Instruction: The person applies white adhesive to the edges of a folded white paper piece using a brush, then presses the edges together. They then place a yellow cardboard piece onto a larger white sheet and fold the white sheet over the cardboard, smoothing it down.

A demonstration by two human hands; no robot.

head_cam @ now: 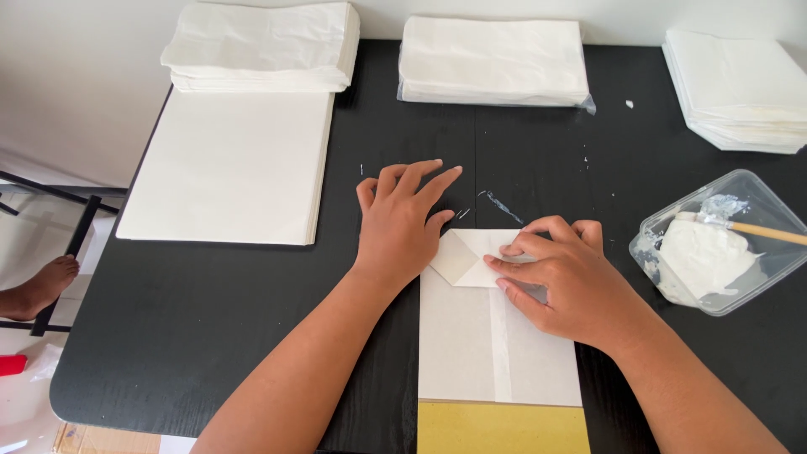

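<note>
Clearly both hands press flat: the left hand (397, 225) lies open-palmed beside the folded white paper bag (496, 336), the right hand (561, 277) fingertips pinning its triangular flap. Wet paste from the clear plastic tub (714, 244), right of that hand, could smear if fingers slip.

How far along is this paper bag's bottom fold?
Done: the paper bag has its side seam closed and one corner flap folded in. In hand: the left hand presses flat at its top edge, and the right hand creases the fold. Left: the paste tub sits aside with its brush; no fresh paste shows on the fold.
</note>
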